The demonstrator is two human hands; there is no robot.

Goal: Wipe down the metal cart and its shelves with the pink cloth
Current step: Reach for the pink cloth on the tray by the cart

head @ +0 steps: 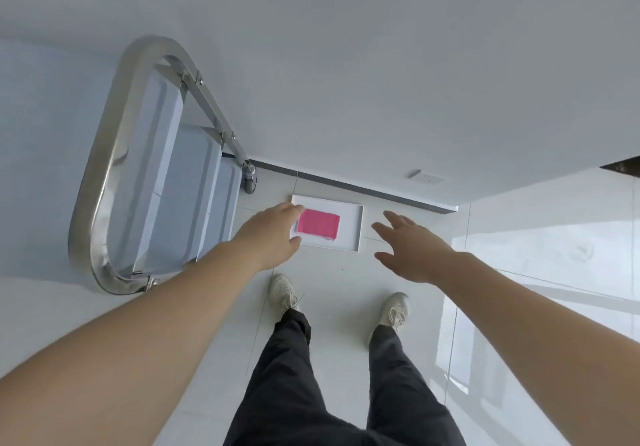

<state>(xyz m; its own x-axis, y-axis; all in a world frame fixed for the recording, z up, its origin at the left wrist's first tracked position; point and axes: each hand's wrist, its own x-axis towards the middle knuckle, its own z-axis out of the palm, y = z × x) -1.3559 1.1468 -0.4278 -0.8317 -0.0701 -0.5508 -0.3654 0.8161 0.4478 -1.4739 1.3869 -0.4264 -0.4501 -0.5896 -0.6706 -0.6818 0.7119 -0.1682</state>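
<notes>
A folded pink cloth (318, 224) lies in a shallow white tray (351, 234) on the floor by the wall. The metal cart (104, 175) stands to the left, seen from above, with a curved steel handle and pale blue-grey shelves (194, 186) stepped below it. My left hand (273, 234) reaches out with fingers extended; its fingertips overlap the cloth's left edge in view, and contact cannot be judged. My right hand (412, 248) hovers to the right of the tray with fingers spread, holding nothing.
A white wall (346, 65) with a dark skirting strip runs behind the tray, and a wall socket (427, 178) sits to the right. One cart castor (250, 177) is near the tray. My feet in pale shoes (284, 293) stand on glossy white floor tiles.
</notes>
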